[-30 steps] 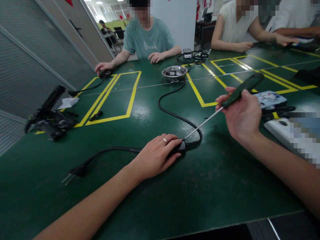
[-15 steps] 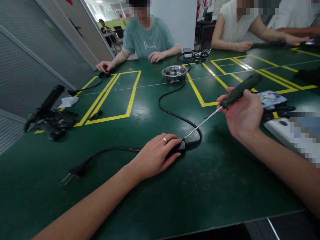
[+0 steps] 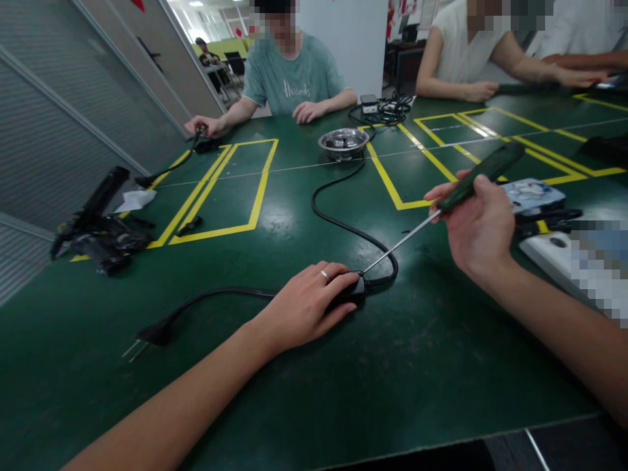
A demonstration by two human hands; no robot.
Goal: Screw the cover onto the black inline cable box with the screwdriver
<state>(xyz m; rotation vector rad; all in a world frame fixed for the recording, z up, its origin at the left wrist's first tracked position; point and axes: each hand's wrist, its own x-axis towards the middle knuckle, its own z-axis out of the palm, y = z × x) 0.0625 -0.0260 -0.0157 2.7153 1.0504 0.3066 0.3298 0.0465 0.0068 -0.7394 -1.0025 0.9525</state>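
My left hand [image 3: 311, 302], with a ring on one finger, is closed over a small black box [image 3: 360, 288] set in a power cord, pressing it against the green table. From the box one length of cord runs left to a two-pin plug [image 3: 156, 332]; another length [image 3: 343, 226] curves away toward the back. My right hand [image 3: 478, 226] grips the dark green handle of a screwdriver [image 3: 483, 175], held slanted. Its thin metal shaft reaches down to the box's right end, where the tip touches beside my left fingertips. Most of the box is hidden under my left hand.
A metal bowl [image 3: 343, 142] with small dark things inside stands mid-table. Black parts in plastic [image 3: 110, 239] lie at left. A white device [image 3: 554, 252] and a patterned box [image 3: 534, 195] sit at right. A person [image 3: 297, 82] across the table handles a cord.
The screwdriver's handle has shifted slightly to the right in my right hand, its tip still on the box. My left hand keeps its hold. The person opposite has lifted a cord end slightly.
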